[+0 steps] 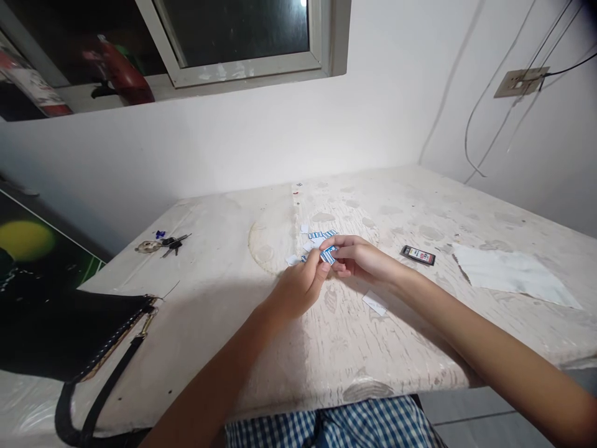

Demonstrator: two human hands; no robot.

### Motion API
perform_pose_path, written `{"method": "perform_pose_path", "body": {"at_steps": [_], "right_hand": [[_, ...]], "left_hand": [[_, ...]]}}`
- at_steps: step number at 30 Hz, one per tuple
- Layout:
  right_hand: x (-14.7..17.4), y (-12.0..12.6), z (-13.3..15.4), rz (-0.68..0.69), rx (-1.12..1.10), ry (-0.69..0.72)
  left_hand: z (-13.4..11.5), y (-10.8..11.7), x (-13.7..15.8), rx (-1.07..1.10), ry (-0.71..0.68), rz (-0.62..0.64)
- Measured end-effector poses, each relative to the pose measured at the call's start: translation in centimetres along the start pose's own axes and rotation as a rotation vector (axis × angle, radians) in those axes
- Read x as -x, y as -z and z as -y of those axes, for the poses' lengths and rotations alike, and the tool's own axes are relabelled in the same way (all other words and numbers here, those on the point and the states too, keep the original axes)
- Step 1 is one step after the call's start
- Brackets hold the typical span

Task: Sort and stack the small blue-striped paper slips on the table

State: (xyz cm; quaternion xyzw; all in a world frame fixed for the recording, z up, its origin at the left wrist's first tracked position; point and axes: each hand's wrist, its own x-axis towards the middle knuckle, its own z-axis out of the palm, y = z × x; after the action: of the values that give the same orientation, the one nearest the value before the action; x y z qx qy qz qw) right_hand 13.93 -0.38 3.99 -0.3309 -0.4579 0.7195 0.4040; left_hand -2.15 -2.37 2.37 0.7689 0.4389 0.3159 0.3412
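Between my two hands is a small blue-and-white striped piece of paper or card (328,255). My left hand (305,280) pinches it from the left, thumb on the near side. From the right, my right hand (357,256) grips its other edge with bent fingers. Just behind the hands lie several more small blue-and-white striped pieces (321,235), partly hidden by the fingers. A small white paper slip (375,303) rests on the table nearer me, below my right wrist. What is printed on the pieces is too small to read.
On the table (224,330), a black packet with a label (418,255) and a white cloth or paper sheet (513,274) lie to the right. Keys (172,244) sit on the left, behind a black bag (79,330) with a strap. Wall and window stand behind.
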Motion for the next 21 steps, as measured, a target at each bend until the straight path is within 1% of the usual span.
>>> {"method": "perform_pose_path", "body": {"at_steps": [4,7,10,13,17,19,21], "right_hand": [[0.1,0.0,0.1,0.044,0.004,0.016],[0.2,0.0,0.2,0.085,0.029,0.040],[0.3,0.0,0.2,0.092,0.088,0.078],[0.1,0.3,0.1,0.066,0.175,0.126],[-0.2,0.7,-0.3,0.032,0.446,0.262],[-0.2,0.6,-0.6,0.058,0.519,0.304],[0.0,0.3,-0.8,0.115,0.516,0.297]], "left_hand": [[0.1,-0.4,-0.2,0.157,-0.023,0.038],[0.1,-0.7,-0.5,0.343,0.003,0.074],[0.0,-0.7,-0.8,0.477,0.053,0.106],[-0.1,-0.4,-1.0,0.535,0.096,0.126],[0.1,-0.1,-1.3,0.657,0.225,0.184],[0.2,0.1,-1.4,0.760,0.289,0.221],[0.3,0.2,-1.4,0.849,0.320,0.260]]}}
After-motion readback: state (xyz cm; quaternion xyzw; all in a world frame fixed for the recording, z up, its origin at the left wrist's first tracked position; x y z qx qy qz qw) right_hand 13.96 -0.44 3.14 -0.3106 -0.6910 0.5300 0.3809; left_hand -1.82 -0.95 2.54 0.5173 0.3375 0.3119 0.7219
